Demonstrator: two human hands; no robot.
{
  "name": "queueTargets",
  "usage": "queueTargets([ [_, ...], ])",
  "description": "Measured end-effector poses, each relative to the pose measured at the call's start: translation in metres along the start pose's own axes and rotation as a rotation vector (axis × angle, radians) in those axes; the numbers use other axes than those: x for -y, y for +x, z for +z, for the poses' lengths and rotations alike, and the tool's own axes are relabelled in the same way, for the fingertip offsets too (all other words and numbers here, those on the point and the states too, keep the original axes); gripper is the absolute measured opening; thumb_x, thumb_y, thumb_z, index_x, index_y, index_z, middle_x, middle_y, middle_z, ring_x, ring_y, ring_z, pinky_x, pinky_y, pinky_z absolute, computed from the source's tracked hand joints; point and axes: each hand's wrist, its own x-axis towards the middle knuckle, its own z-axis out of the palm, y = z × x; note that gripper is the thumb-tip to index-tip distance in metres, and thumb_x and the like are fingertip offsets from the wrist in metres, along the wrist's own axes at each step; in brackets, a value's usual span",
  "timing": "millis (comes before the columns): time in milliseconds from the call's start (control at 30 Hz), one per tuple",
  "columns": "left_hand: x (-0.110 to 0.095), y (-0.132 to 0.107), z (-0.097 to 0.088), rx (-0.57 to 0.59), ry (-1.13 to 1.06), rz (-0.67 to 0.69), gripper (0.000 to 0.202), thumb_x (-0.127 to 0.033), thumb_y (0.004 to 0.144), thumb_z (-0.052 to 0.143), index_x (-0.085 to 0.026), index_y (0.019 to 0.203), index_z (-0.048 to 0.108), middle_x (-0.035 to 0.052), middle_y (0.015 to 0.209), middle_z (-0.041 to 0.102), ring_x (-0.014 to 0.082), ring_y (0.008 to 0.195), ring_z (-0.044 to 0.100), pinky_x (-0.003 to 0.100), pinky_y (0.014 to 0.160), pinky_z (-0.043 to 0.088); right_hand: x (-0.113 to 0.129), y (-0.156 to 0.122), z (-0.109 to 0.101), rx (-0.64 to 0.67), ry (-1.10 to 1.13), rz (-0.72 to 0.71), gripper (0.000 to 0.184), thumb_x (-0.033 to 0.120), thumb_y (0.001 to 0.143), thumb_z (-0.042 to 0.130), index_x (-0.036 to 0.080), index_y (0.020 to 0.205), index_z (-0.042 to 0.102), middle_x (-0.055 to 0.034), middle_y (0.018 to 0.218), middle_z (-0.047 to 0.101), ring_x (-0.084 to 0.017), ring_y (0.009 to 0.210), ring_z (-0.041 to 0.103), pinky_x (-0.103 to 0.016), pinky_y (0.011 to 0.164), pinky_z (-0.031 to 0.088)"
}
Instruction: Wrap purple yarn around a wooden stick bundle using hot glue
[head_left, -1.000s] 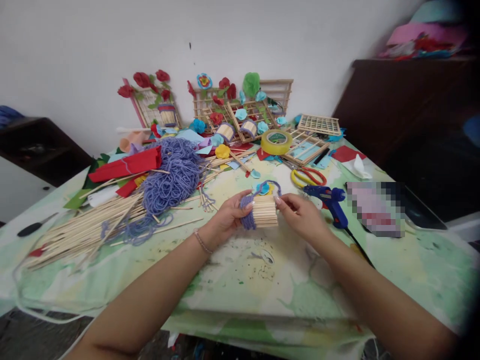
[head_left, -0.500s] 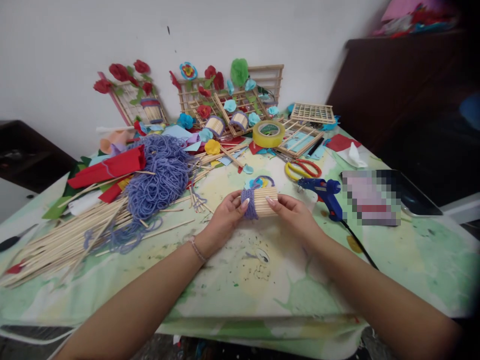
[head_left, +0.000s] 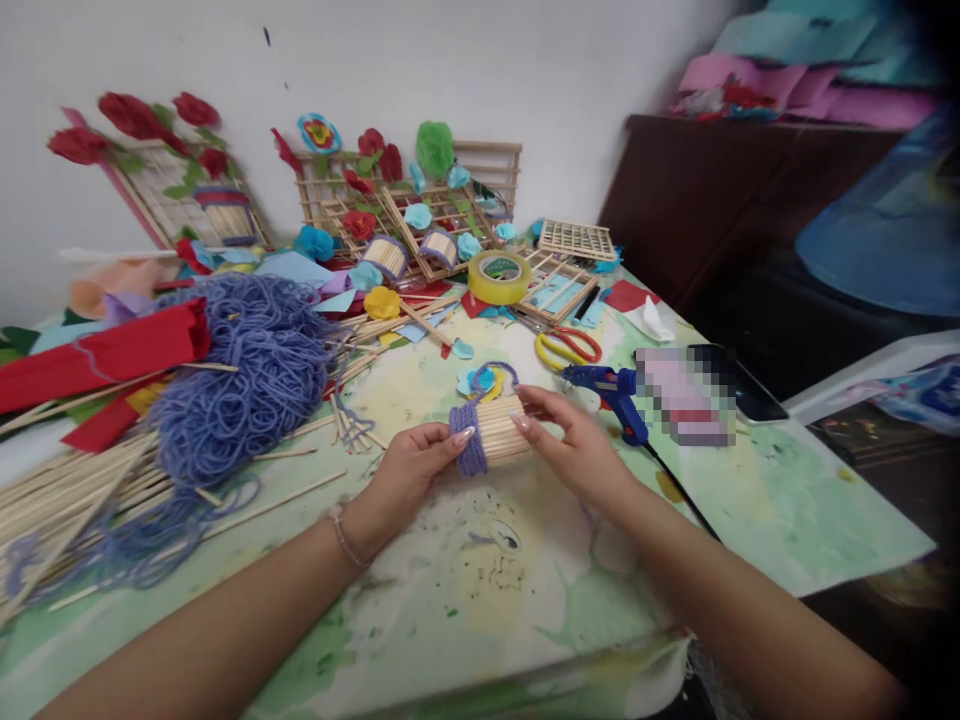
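Presently, the left grip (head_left: 409, 465) is pinching the stick tube (head_left: 499, 434) above the tabletop (head_left: 405, 610) by its yarn (head_left: 472, 456); the right grip (head_left: 583, 452) is pinching the bare end. Left-side slackening would be risking unwinding.

Left grip (head_left: 415, 462) holds yarn-wrapped stick cylinder (head_left: 498, 434), right grip (head_left: 574, 445) seemingly touching

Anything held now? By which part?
A pale wooden-stick cylinder banded with purple yarn: left hand grips its yarn-wrapped end; right hand touches its bare end.
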Motion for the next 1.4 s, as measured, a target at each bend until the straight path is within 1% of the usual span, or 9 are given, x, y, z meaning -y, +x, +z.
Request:
queueTargets([
  [133,-0.001,-0.001,0.002,-0.007,0.024,-0.031,0.041,-0.042,0.052,0.088,-0.011,0.060,0.062,-0.0008,0.058,0.062,0.0074,0.052,0.051,0.019,0.053,0.040,0.013,-0.023,-0.031,-0.324,-0.150,-0.257,0.028,0.030,0.087,0.061,0.027,0.114,0.060,-0.0072,0.118,0.064,-0.023,0.112,0.058,-0.043,0.095,0.047],
  [233,-0.001,-0.002,0.006,-0.011,0.042,-0.056,0.044,-0.045,0.050,0.088,-0.012,0.062,0.062,-0.0008,0.059,0.063,0.0080,0.053,0.052,0.020,0.053,0.041,-0.001,-0.042,-0.054,-0.963,0.032,-0.427,0.033,0.019,0.078,0.068,0.028,0.106,0.054,-0.0002,0.097,0.059,-0.017,0.093,0.061,-0.036,0.086,0.049],
  [300,-0.001,-0.002,0.008,0.001,0.060,-0.055,0.045,-0.047,0.050,0.088,-0.013,0.061,0.061,-0.0018,0.057,0.061,0.0072,0.051,0.050,0.019,0.051,0.039,-0.021,-0.053,-0.065,-1.130,0.066,-0.382,0.037,0.016,0.071,0.070,0.027,0.101,0.051,0.0016,0.095,0.055,-0.015,0.091,0.058,-0.034,0.087,0.047],
  [433,-0.001,-0.004,0.009,0.025,0.083,-0.034,0.044,-0.047,0.052,0.087,-0.013,0.059,0.060,-0.0035,0.053,0.058,0.0057,0.048,0.046,0.018,0.049,0.036,-0.056,-0.066,-0.077,-0.765,-0.083,0.034,0.055,0.028,0.069,0.071,0.025,0.119,0.048,-0.0068,0.113,0.057,-0.023,0.103,0.056,-0.044,0.088,0.047],
  [567,0.000,-0.004,0.008,0.049,0.117,-0.015,0.043,-0.049,0.053,0.086,-0.012,0.066,0.066,0.0002,0.063,0.064,0.0092,0.056,0.053,0.021,0.056,0.042,-0.060,-0.047,-0.077,-0.387,-0.419,0.202,0.066,0.046,0.070,0.070,0.020,0.127,0.050,-0.0147,0.121,0.060,-0.031,0.115,0.052,-0.049,0.090,0.045],
  [867,0.004,-0.003,0.003,0.084,0.140,0.026,0.048,-0.055,0.056,0.082,-0.012,0.073,0.069,0.0014,0.067,0.065,0.0109,0.060,0.054,0.025,0.062,0.045,-0.049,0.005,-0.065,-0.365,-0.501,0.257,0.032,0.049,0.074,0.065,0.017,0.067,0.064,-0.0027,0.056,0.056,-0.020,0.059,0.053,-0.033,0.055,0.042],
  [1067,0.004,-0.004,0.004,0.124,0.167,0.063,0.044,-0.053,0.059,0.081,-0.013,0.073,0.071,0.0017,0.066,0.065,0.0107,0.061,0.053,0.023,0.060,0.043,-0.007,-0.043,-0.047,-0.500,-0.043,0.188,0.039,0.052,0.079,0.064,0.019,0.100,0.068,-0.0060,0.082,0.068,-0.017,0.063,0.060,-0.028,0.049,0.045],
  [1133,0.003,-0.006,0.005,0.131,0.167,0.066,0.041,-0.051,0.059,0.082,-0.014,0.074,0.071,0.0014,0.068,0.067,0.0106,0.060,0.053,0.022,0.059,0.043,0.005,-0.067,-0.034,-0.368,0.116,0.233,0.033,0.051,0.082,0.062,0.019,0.088,0.069,-0.0040,0.070,0.065,-0.016,0.055,0.057,-0.027,0.045,0.043],
  [1400,0.001,-0.016,0.008,0.231,0.163,-0.016,0.029,-0.036,0.057,0.085,-0.014,0.061,0.066,-0.0003,0.061,0.064,0.0085,0.056,0.052,0.020,0.055,0.041,0.019,-0.109,0.004,-0.388,-0.079,0.191,0.017,0.043,0.079,0.067,0.027,0.084,0.068,-0.0033,0.071,0.066,-0.022,0.062,0.062,-0.034,0.054,0.052],
])
